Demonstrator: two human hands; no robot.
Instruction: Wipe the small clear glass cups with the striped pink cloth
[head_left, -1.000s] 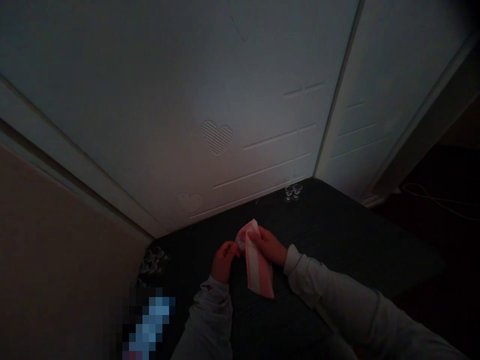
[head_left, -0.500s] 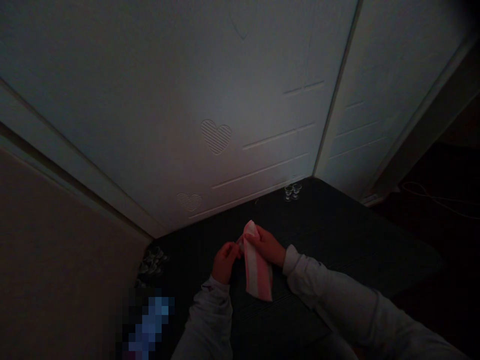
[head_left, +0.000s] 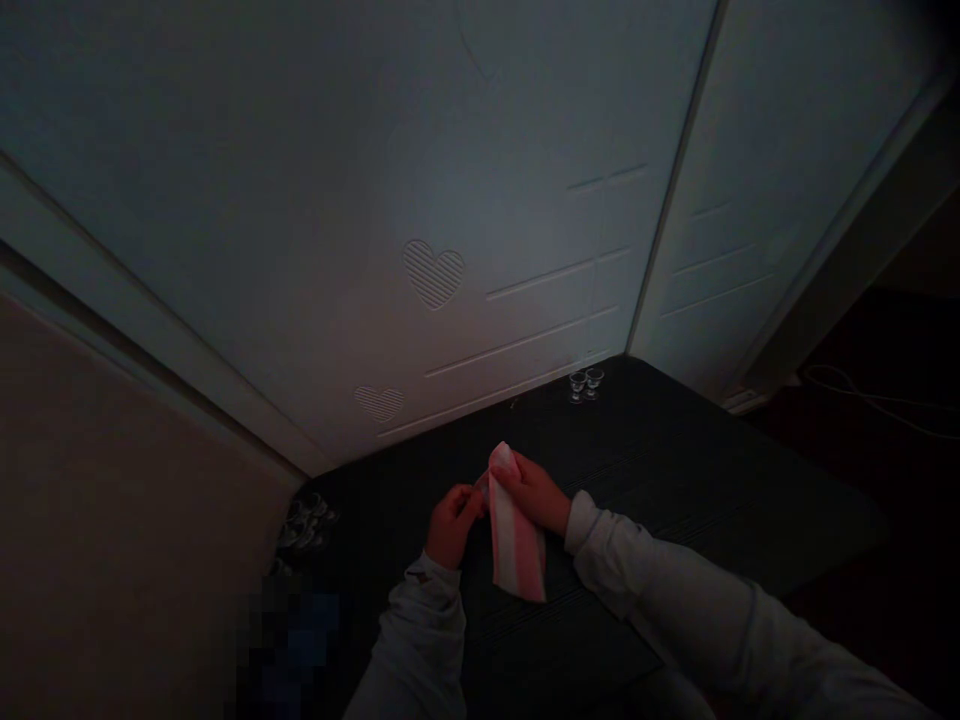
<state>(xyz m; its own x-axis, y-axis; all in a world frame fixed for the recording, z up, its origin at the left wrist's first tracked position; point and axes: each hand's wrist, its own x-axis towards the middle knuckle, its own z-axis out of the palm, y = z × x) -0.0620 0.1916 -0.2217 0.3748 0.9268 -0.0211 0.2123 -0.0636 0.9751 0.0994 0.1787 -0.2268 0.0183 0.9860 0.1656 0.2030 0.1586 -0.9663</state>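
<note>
A pink and white striped cloth (head_left: 516, 540) hangs from my right hand (head_left: 538, 492), whose fingers are wrapped round its upper part. To the left of it, my left hand (head_left: 452, 522) is closed in a pinch at the cloth's left side. Between the two hands shows a small, pale, clear-looking piece, too dim to make out; what my left fingertips grip is unclear. Both hands are above the dark table.
Two small stemmed glasses (head_left: 585, 384) stand at the dark table's (head_left: 697, 450) back edge. Several more glasses (head_left: 306, 522) cluster at its left edge, beside a blurred patch. Behind rises a white panel (head_left: 315, 250) with heart patterns. A pale cable (head_left: 870, 395) lies at the right.
My left hand has shifted very slightly to the right. The blurred patch at lower left and the light on the panel have become darker. My right hand still holds the cloth.
</note>
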